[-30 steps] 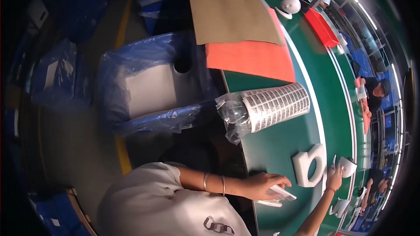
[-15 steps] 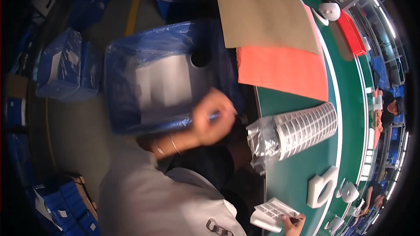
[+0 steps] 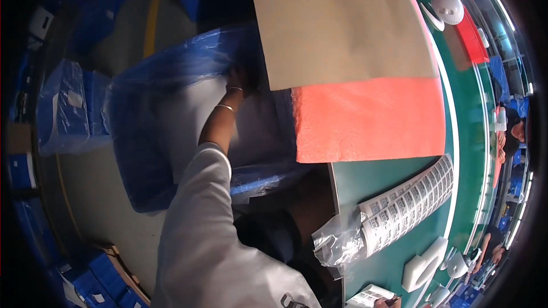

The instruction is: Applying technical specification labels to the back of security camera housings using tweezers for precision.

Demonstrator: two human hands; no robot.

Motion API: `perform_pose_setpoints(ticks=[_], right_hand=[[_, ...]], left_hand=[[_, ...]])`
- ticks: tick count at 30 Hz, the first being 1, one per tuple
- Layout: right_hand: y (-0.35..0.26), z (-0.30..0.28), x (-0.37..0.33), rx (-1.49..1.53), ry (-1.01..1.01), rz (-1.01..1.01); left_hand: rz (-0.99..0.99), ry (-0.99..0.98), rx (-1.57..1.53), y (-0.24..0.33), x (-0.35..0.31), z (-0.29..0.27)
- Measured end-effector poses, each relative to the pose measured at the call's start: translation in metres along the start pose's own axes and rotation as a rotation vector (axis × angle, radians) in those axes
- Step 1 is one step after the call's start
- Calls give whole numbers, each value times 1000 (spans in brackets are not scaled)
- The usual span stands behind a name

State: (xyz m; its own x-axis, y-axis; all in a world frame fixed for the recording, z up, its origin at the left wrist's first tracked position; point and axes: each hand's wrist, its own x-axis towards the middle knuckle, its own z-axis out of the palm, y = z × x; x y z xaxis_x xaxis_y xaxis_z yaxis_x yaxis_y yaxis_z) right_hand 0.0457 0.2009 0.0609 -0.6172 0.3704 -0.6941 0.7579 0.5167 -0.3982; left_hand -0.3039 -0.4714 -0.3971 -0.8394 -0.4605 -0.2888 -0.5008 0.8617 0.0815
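My left hand (image 3: 240, 81) reaches deep into a large bin (image 3: 137, 194) lined with blue plastic film. It is at the far right inner corner, above a white and grey surface (image 3: 194, 108); shadow hides its fingers, so its grip does not show. At the lower edge, my right hand (image 3: 388, 303) pinches a small folded sheet of printed labels (image 3: 368, 295) over the green table. Between the two hands, a roll of printed label sheets (image 3: 399, 211) lies on the table, with crumpled clear plastic wrap (image 3: 339, 242) at its near end.
A brown sheet (image 3: 342, 23) lies over a pink foam stack (image 3: 371, 125) on the green table (image 3: 354, 182). White moulded parts (image 3: 425, 265) and a red box (image 3: 474, 37) stand farther right. Blue wrapped boxes (image 3: 63, 108) are on the floor at left. Another person (image 3: 514, 131) sits at far right.
My left hand has moved away from the bin's near edge, forward and down into its far right corner. My right hand and the label sheet sit lower in view, as the view shifted.
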Motion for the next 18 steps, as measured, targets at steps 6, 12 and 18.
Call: perform_pose_setpoints(ticks=[6,12,18], right_hand=[[-29,-2,-7,-44,-20,-94],[-15,11,-21,-527,497,-337],[19,-4,-35,-373,885,-580]], left_hand=[[-36,-66,-816,-116,-72,-76],[559,-266,-1285,-139,-264,-244],[499,-526,-1954,31,-442,-342]])
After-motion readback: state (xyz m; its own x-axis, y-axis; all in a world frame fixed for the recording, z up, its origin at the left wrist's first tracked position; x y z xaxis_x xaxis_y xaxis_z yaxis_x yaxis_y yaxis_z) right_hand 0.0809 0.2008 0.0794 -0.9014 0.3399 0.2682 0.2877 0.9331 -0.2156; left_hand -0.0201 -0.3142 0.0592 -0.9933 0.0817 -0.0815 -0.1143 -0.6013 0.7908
